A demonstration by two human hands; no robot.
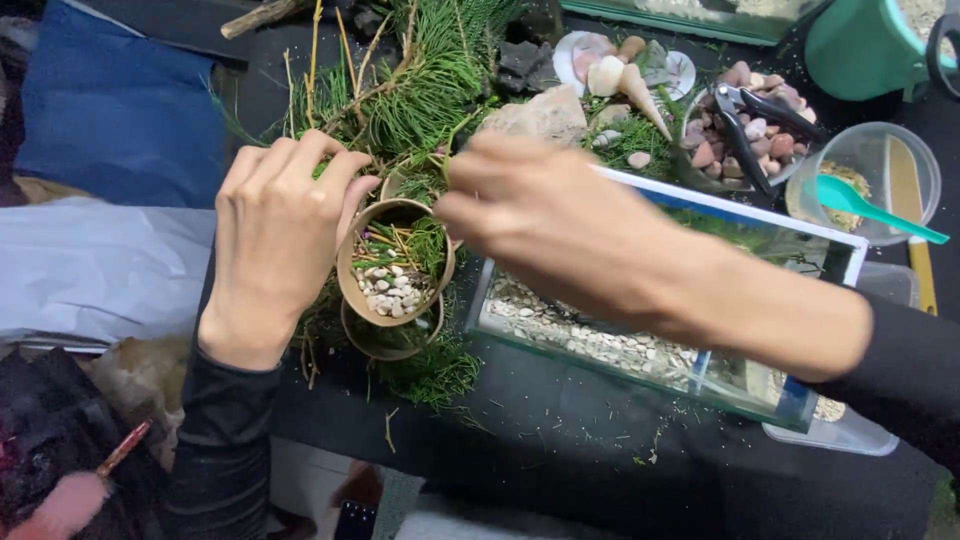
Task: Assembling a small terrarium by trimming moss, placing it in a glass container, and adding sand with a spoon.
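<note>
On the far left a blue cloth [120,110] lies on the dark worktop [560,420], with pale sheeting [90,265] nearer you. Your left hand [275,235] curls around the left wall of a small brown cup [393,262], steadying it; the cup already holds pale pebbles and a few green sprigs, so its filling looks partly done, with room left at the top. A second brown cup [392,338] sits just under it, touching. Green pine sprigs [420,85] pile up behind. Your right hand [545,225] hovers over the cup's far rim with fingers pinched together; what they grip I cannot tell. To the right, the glass tank [690,300] has only a gravel layer laid in, no greenery. Farther right sit shells [610,70], a bowl of pebbles [760,135] with black pliers, and a teal spoon [870,208].
</note>
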